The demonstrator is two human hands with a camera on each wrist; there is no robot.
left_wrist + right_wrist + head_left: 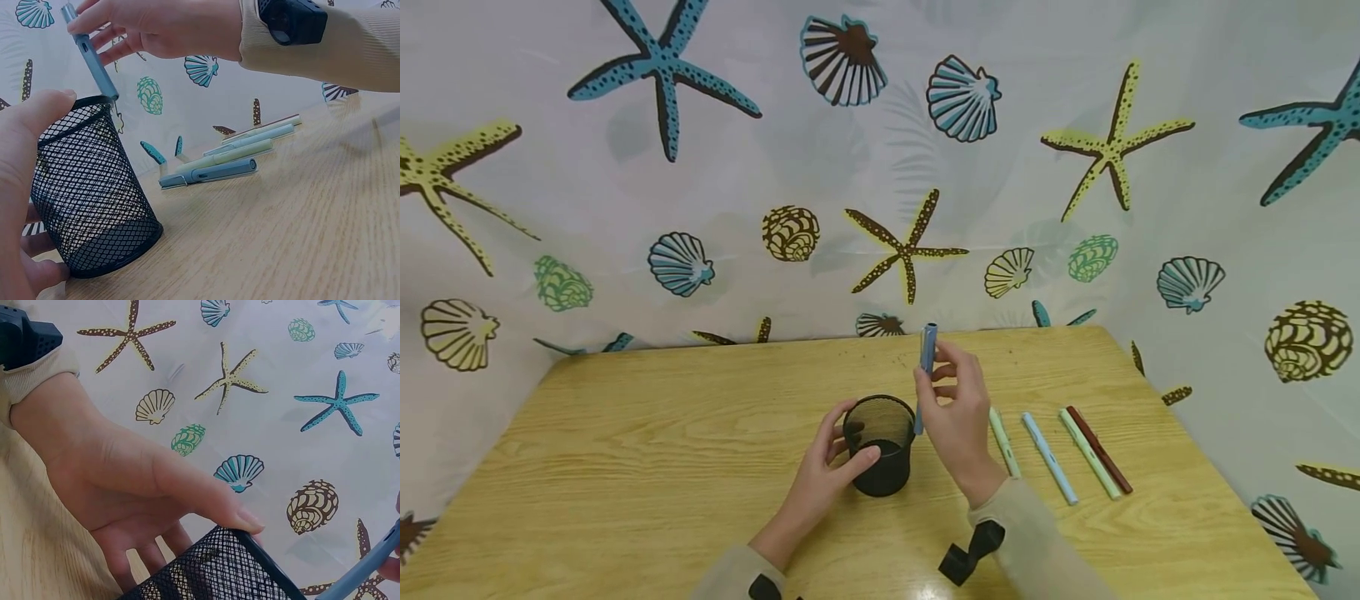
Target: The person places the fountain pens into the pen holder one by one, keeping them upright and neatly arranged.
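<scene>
Left hand (820, 479) wraps the black mesh cup (880, 446), thumb on the near rim and its fingers curled round the far-left wall, holding it upright on the counter (625, 433); the left wrist view shows the cup tipped slightly within that grip. Right hand (955, 408) pinches a blue-grey pen (925, 375) near its upper half between thumb and fingers, pen close to vertical, lower tip at the cup's right rim, not yet inside as far as the left wrist view shows. Four more pens lie in a row on the counter right of the cup, well apart from it: a pale green pen (1004, 442), a light blue pen (1049, 458), a second green pen (1090, 454) and a dark red pen (1101, 450), the last two touching side by side. Risk, as judged: the tip sits right at the rim, so it could catch on the wire edge and skid outside; a drop from this height could bounce off the mesh base or tip the light cup if the left hand's hold slackens; the high pinch leaves the lower end free to swing. Surface: pale wood-grain counter, smooth, faintly glossy near the front edge. Room: a curtain (880, 167) printed with starfish and shells closes off the far side and both flanks
</scene>
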